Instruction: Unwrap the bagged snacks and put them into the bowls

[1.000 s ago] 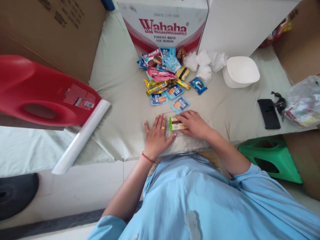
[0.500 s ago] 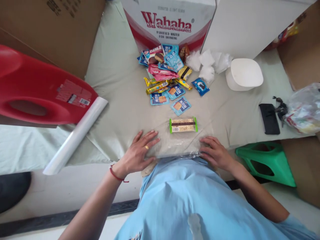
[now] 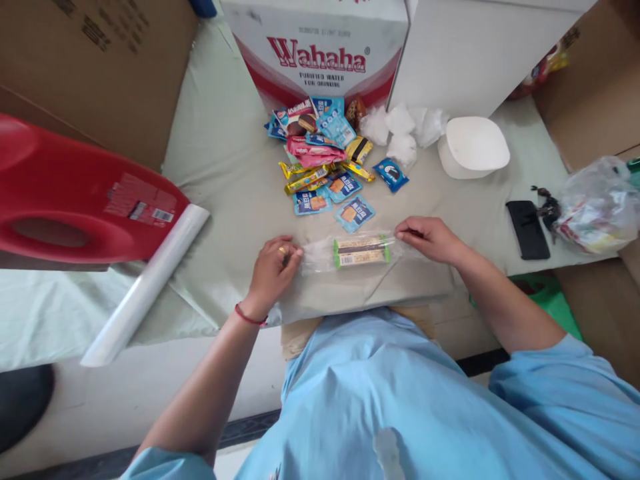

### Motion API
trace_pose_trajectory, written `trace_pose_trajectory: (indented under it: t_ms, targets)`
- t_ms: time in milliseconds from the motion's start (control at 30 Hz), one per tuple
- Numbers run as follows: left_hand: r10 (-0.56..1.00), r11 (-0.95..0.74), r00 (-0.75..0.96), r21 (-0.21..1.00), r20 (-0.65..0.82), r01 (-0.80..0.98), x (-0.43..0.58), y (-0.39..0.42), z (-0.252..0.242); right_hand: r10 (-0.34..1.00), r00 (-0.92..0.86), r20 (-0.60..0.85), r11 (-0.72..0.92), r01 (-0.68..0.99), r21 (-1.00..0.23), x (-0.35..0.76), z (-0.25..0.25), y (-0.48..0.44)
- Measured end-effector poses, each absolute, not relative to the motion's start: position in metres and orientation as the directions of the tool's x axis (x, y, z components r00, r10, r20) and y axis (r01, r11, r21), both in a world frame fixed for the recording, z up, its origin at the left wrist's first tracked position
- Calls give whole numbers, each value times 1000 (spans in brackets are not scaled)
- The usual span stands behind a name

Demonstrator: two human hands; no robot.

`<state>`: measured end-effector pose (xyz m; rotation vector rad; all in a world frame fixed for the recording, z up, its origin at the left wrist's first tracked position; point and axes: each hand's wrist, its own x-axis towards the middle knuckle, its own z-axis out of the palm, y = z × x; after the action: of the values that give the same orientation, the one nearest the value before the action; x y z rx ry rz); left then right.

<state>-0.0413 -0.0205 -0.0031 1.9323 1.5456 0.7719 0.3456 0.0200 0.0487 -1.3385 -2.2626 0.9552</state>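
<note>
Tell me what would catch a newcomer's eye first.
A newcomer would probably notice the red container at the left edge first. Next come the colourful snack packets before the Wahaha carton, then the green-ended bar in clear film, between left hand and right hand.

Soft light — faint shadows, stretched edges
</note>
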Motion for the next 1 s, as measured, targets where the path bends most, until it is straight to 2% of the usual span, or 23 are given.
trace_pose_trajectory:
  t_ms: [67,133,200,300,367,433,500,567,633,700,867,1000]
  targets:
    - [991,-127,64,673,118,729,-38,-13,-5,869,-469,-158,297,750,-591,341,43,37]
    - [983,-31,-94,646,158,763,-38,-13,-2,886,-411,-214,297,858,-419,339,44,49]
    - [935,59,-266,641,232,765,-39,-21,8,928,-344,-147,292,912,-287,336,50,57]
    - [797,91,-430,618,424,781,-33,-46,32,944,-329,15,320,909,-266,330,61,69]
    - [755,-30,-343,552,559,833,-19,-64,47,917,-396,47,391,870,-302,319,62,80]
    - [799,-277,-64,461,597,843,2,-75,55,868,-494,37,477,812,-336,304,55,93]
    - [843,-453,225,420,488,786,26,-75,54,824,-566,28,541,771,-336,287,44,105]
    - [881,-468,372,425,291,775,47,-65,47,812,-584,9,559,773,-300,272,32,116]
    - [890,-453,429,415,157,789,61,-51,37,831,-556,-27,531,806,-262,262,23,125]
    - [892,-442,440,397,102,805,67,-39,27,843,-532,-77,497,827,-264,258,19,133]
    - [895,-441,428,380,123,813,66,-34,15,802,-562,-205,459,798,-390,262,24,151]
    - [897,-437,424,384,123,813,67,-36,14,753,-630,-188,499,734,-461,266,25,154]
